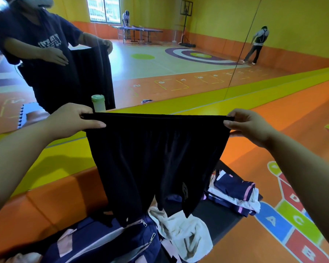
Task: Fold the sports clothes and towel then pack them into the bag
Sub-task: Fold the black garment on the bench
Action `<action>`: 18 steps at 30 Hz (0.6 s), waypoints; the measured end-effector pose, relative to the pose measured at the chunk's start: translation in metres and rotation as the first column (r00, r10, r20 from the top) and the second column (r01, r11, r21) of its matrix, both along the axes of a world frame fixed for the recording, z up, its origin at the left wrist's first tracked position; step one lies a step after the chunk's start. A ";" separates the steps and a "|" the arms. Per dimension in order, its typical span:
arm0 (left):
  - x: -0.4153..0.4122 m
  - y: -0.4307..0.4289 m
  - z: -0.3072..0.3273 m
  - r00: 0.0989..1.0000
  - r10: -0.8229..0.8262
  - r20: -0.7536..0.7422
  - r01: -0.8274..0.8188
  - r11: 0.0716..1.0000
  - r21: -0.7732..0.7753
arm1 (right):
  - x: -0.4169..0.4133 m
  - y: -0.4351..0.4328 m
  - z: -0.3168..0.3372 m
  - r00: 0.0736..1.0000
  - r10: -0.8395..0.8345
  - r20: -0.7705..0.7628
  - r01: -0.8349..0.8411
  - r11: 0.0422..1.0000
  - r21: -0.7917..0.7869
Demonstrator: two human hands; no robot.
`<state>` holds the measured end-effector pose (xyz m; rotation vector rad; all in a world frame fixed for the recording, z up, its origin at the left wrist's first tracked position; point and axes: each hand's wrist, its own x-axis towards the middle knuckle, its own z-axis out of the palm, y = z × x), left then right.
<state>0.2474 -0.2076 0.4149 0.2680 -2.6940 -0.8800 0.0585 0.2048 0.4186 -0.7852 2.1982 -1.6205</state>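
I hold black sports shorts (pixel 156 158) up in the air by the waistband, stretched flat between both hands. My left hand (pixel 74 120) pinches the left end of the waistband and my right hand (pixel 249 126) pinches the right end. The shorts' legs hang down over a dark bench (pixel 213 215). Below them lies a crumpled white towel (pixel 186 234). A navy and pink bag (pixel 106 243) with open zips sits at the lower left. A folded pile of navy, white and pink clothes (pixel 235 194) rests on the bench at the right.
A mirror wall (pixel 160 54) stands right ahead above an orange padded ledge (pixel 46 202); it reflects me, the shorts and other people in the hall. A green-capped bottle (pixel 98 103) stands on the ledge. The floor (pixel 285 224) at the right has coloured hopscotch tiles.
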 end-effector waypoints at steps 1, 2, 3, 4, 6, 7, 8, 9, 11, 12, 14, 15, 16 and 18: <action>-0.001 0.003 0.000 1.000 0.021 -0.021 -0.019 0.997 0.070 | 0.001 0.001 -0.001 0.999 0.014 0.031 -0.013 0.999 -0.030; -0.002 0.005 0.000 0.998 0.044 -0.035 -0.039 0.989 0.139 | 0.002 0.001 -0.001 0.998 0.019 0.064 -0.015 0.998 -0.058; -0.004 0.005 -0.002 0.997 0.057 -0.050 -0.045 0.977 0.209 | 0.004 0.001 -0.001 0.995 0.018 0.100 -0.010 0.996 -0.086; -0.004 0.005 -0.003 0.996 0.062 -0.062 -0.042 0.959 0.282 | 0.006 0.001 -0.001 0.992 0.016 0.127 -0.003 0.995 -0.103; -0.006 0.007 -0.004 0.993 0.077 -0.086 -0.036 0.913 0.406 | 0.007 -0.001 -0.001 0.985 -0.023 0.172 0.042 0.993 -0.108; -0.008 0.009 -0.005 0.991 0.095 -0.094 -0.043 0.891 0.452 | 0.007 -0.004 -0.002 0.978 -0.072 0.198 0.092 0.991 -0.097; -0.011 0.012 -0.007 0.988 0.123 -0.092 -0.063 0.872 0.485 | 0.007 -0.007 -0.005 0.967 -0.134 0.219 0.153 0.985 -0.075; -0.014 0.014 -0.009 0.985 0.154 -0.080 -0.094 0.861 0.500 | 0.006 -0.011 -0.009 0.953 -0.201 0.225 0.216 0.975 -0.045; -0.020 0.018 -0.016 0.974 0.226 -0.020 -0.189 0.854 0.485 | 0.006 -0.020 -0.018 0.923 -0.341 0.179 0.340 0.940 0.035; -0.023 0.021 -0.021 0.966 0.257 0.022 -0.236 0.848 0.475 | 0.005 -0.025 -0.024 0.905 -0.401 0.145 0.394 0.916 0.074; -0.027 0.026 -0.030 0.952 0.295 0.084 -0.299 0.829 0.474 | 0.004 -0.035 -0.036 0.869 -0.487 0.085 0.473 0.869 0.142; -0.029 0.029 -0.036 0.944 0.311 0.111 -0.325 0.815 0.479 | 0.005 -0.041 -0.042 0.855 -0.517 0.052 0.502 0.847 0.174; -0.030 0.032 -0.041 0.934 0.330 0.134 -0.353 0.806 0.476 | 0.007 -0.045 -0.047 0.841 -0.540 0.015 0.527 0.826 0.202; -0.030 0.040 -0.049 0.911 0.378 0.166 -0.412 0.801 0.435 | 0.014 -0.054 -0.055 0.829 -0.556 -0.055 0.551 0.797 0.248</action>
